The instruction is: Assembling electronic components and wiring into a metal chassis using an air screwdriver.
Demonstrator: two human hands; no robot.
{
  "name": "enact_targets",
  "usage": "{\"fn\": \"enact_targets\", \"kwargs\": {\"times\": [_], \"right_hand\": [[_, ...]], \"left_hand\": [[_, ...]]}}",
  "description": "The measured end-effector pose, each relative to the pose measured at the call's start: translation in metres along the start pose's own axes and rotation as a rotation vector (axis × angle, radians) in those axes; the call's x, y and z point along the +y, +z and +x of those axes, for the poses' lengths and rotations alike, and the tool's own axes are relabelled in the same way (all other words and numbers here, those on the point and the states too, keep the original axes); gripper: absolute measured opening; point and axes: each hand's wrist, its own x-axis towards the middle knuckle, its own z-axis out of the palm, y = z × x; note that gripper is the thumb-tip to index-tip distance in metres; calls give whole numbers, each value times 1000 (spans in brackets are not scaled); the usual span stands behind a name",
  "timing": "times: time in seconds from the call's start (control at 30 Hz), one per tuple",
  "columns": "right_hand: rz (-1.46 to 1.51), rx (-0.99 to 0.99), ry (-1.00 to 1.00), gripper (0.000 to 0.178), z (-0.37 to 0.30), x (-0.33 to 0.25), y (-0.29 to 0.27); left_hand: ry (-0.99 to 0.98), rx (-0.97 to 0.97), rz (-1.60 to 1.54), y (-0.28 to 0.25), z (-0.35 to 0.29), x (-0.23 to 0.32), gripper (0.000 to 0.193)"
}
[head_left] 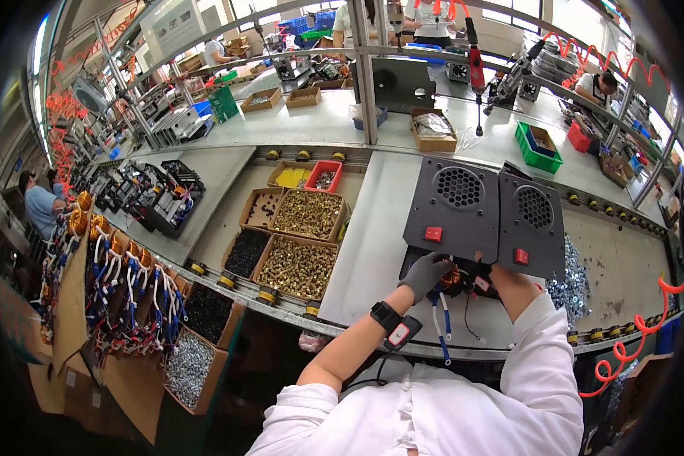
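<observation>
Two black metal panels, the left panel (450,209) and the right panel (530,220), stand side by side before me, each with a honeycomb vent and a red rocker switch. Below the left one, my left hand (427,275) in a dark grey glove is closed around a copper-wound coil (452,277). Blue-sleeved white leads (441,323) hang from the coil over the bench edge. My right hand (500,275) reaches in beneath the panels beside dark wiring; its fingers are mostly hidden.
Left of the work sheet (368,220) stand boxes of brass fittings (292,266) and black screws (247,252). Wired coils (129,258) hang at far left. Loose silver fasteners (574,285) lie right of the panels. A red power screwdriver (476,72) hangs overhead. People work beyond the bench.
</observation>
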Motion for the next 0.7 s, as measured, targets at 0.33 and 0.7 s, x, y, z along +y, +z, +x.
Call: {"fn": "enact_targets", "kwargs": {"times": [0.33, 0.7], "right_hand": [[-442, -160, -8, 23, -4, -40, -1], [-476, -240, -452, 25, -89, -156, -196]], "left_hand": [[78, -10, -47, 0, 8, -21, 32], [144, 44, 136, -26, 9, -12, 36]]}}
